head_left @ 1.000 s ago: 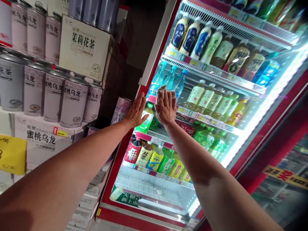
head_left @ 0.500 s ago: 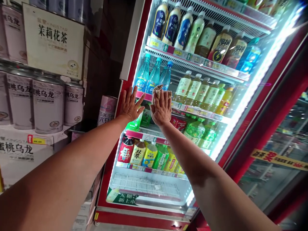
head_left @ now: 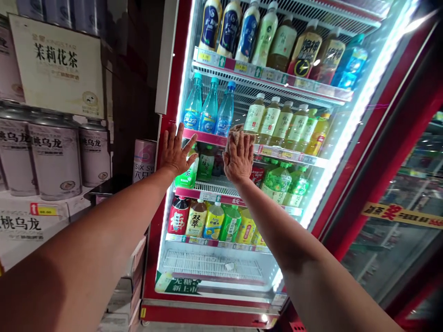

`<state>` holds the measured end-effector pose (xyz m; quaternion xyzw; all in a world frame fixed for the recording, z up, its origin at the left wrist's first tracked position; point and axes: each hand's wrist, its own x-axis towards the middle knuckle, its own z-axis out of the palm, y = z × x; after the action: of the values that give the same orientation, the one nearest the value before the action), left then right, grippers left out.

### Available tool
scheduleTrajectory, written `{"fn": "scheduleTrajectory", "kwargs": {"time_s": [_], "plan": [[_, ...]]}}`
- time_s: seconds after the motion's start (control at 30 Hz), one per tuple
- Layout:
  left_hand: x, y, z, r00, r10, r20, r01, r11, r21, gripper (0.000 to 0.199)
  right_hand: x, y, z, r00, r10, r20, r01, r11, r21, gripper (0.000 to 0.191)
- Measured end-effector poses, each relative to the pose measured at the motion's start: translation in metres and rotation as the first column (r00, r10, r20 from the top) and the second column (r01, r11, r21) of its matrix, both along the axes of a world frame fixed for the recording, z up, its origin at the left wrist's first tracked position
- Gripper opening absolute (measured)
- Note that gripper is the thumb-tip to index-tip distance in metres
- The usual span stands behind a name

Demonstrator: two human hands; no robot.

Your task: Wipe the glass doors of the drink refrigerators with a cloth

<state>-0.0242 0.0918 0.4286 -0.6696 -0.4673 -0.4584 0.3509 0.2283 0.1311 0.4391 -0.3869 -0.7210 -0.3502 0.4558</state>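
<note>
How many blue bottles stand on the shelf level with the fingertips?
3, left end of the shelf: the left bottle, the middle bottle and the right bottle, nearest the cloth. More may be hidden behind.

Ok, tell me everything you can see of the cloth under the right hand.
The cloth is brownish and looks like soft, textured fabric. It is bunched, its crumpled top edge showing above the right hand, which hides most of it and appears to press it against the clear front of the drinks cooler, just right of the blue bottles in this view.
</note>
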Motion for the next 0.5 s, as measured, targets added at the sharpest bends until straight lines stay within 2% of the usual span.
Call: {"fn": "scheduleTrajectory", "kwargs": {"time_s": [0.1, 0.17, 0.23, 0.3, 0.4, 0.47, 0.5], "plan": [[-0.001, 0.001, -0.001, 1.0, 0.001, -0.009, -0.001, 1.0, 0.005, 0.074, 0.02, -0.006, -0.003, 0.951, 0.044, 0.306, -0.036, 0.999, -0.032, 0.065], [-0.002, 0.003, -0.001, 1.0, 0.003, -0.013, -0.002, 1.0, 0.014, 0.074, 0.043, -0.005, -0.001, 0.928, 0.042, 0.37, -0.033, 0.999, -0.03, 0.064], [-0.003, 0.003, -0.001, 1.0, 0.002, -0.014, -0.002, 1.0, 0.025, 0.074, 0.065, 0.001, 0.001, 0.966, -0.003, 0.259, 0.008, 1.0, -0.019, 0.064], [-0.002, 0.002, -0.001, 1.0, 0.0, -0.009, 0.0, 1.0, 0.029, 0.073, 0.076, 0.009, 0.002, 0.996, -0.064, 0.056, 0.066, 0.998, -0.02, 0.065], [0.0, -0.001, -0.001, 1.0, -0.004, 0.005, 0.004, 1.0, 0.021, 0.071, 0.073, 0.018, -0.002, 0.968, -0.122, -0.218, 0.12, 0.992, -0.023, 0.069], [0.001, -0.003, -0.001, 1.0, -0.007, 0.015, 0.007, 1.0, 0.011, 0.07, 0.067, 0.017, -0.007, 0.96, -0.102, -0.261, 0.106, 0.994, -0.002, 0.07], [0.001, -0.003, 0.0, 1.0, -0.008, 0.021, 0.008, 1.0, 0.006, 0.07, 0.066, 0.016, -0.01, 0.973, -0.079, -0.218, 0.083, 0.997, 0.007, 0.069]]}}
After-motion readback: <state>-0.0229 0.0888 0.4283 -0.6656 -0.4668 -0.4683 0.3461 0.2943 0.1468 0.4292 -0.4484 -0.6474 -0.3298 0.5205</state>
